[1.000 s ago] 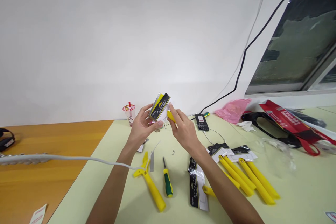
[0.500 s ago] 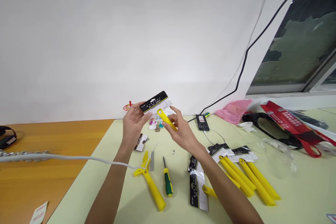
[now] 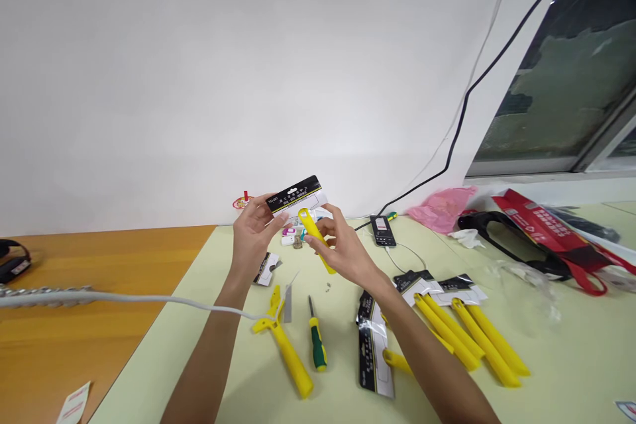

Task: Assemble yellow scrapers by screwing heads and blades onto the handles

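Note:
My left hand (image 3: 251, 232) pinches the left end of a black-and-white printed packaging card (image 3: 297, 196) between thumb and fingers. Just below the card, a yellow plastic handle (image 3: 312, 228) with a hole in its top end is gripped by my right hand (image 3: 345, 248). The right index fingertip comes close to the card's right end; whether it touches cannot be made out. On the table under my hands lie a yellow tool with a forked head (image 3: 291, 358), a thin metal blade (image 3: 288, 305) and a green-and-yellow screwdriver (image 3: 317, 343).
To the right, several carded yellow handles (image 3: 489, 341) lie on the pale table. A phone (image 3: 382, 230) with a cable sits farther back. A pink bag (image 3: 442, 210) and a red package (image 3: 551, 232) rest by the wall. A grey cable (image 3: 149, 298) crosses at left.
The yellow handle has tilted steeper in my right hand, and its lower end now shows beneath the fingers. The card has shifted slightly down and right.

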A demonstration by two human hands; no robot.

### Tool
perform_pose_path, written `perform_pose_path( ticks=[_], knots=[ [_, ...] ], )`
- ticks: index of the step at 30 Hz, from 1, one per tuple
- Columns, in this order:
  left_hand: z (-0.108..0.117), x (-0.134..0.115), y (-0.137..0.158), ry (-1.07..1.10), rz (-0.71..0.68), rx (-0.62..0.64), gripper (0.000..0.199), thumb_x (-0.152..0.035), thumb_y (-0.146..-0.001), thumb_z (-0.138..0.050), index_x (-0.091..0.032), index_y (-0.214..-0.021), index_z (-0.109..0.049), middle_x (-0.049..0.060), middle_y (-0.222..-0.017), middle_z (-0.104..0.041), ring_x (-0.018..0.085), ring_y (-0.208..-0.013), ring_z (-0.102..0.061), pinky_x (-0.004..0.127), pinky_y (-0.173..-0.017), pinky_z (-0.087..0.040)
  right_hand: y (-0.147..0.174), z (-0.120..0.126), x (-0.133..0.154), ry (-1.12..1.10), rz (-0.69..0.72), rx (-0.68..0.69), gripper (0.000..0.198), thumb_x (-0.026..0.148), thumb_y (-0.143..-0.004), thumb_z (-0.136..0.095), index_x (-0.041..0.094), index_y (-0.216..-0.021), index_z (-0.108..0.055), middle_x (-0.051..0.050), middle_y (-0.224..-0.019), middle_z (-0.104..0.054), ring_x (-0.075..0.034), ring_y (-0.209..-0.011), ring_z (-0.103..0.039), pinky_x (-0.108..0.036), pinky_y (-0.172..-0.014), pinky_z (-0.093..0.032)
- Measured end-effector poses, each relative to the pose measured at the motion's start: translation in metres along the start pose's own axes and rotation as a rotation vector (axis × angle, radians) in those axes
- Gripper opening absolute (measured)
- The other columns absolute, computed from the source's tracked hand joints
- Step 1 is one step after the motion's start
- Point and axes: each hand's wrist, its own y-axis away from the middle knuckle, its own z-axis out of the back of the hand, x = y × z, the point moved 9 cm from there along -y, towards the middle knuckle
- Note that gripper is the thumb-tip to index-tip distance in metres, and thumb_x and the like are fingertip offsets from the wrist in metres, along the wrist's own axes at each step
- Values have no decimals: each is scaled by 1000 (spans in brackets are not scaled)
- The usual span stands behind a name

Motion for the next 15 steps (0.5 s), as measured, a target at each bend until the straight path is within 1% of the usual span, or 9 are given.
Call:
perform_pose_path(
  ticks=[2,4,7,10,12,15],
  knots=[
    [-2,3,-1,15,8,29,56,-40,-82,-97,-21,-128,-71,12,-127,-81,28,-115,-79,37,-91,-69,0,0,0,-67,-10,9,71,55,-98,-77,26,-151,-39,-7,-117,-72,-23,-89,-77,-37,-72,-65],
    [-6,6,-1,25,29,71,59,-41,-81,-97,-20,-128,-70,13,-126,-81,28,-113,-79,39,-89,-70,-1,1,0,-184,-36,17,69,58,-97,-79,28,-146,-41,-6,-119,-72,-23,-87,-79,-36,-69,-67],
    [-15,12,0,22,70,161,62,-43,-80,-98,-18,-129,-69,14,-123,-82,29,-110,-80,41,-86,-71,-3,7,-1,-318,-88,14,58,63,-98,-77,27,-132,-49,-7,-117,-76,-22,-79,-81,-35,-64,-69],
    [-23,14,3,0,88,251,61,-44,-81,-97,-18,-129,-69,15,-123,-82,30,-111,-80,40,-87,-70,-5,17,0,-306,-98,23,51,66,-98,-76,23,-118,-59,-8,-113,-80,-22,-73,-82,-33,-60,-69],
    [-27,13,5,-25,80,279,60,-44,-81,-97,-17,-127,-69,15,-122,-82,29,-111,-80,40,-90,-69,-5,25,1,-266,-86,25,51,65,-95,-80,21,-116,-65,-9,-112,-81,-24,-78,-84,-32,-61,-69],
    [-31,13,7,-51,58,304,58,-44,-80,-97,-18,-125,-70,14,-121,-82,28,-111,-79,40,-93,-67,-4,39,4,-205,-61,8,49,62,-92,-85,20,-112,-70,-8,-108,-82,-26,-88,-84,-33,-68,-71]
  ],
)
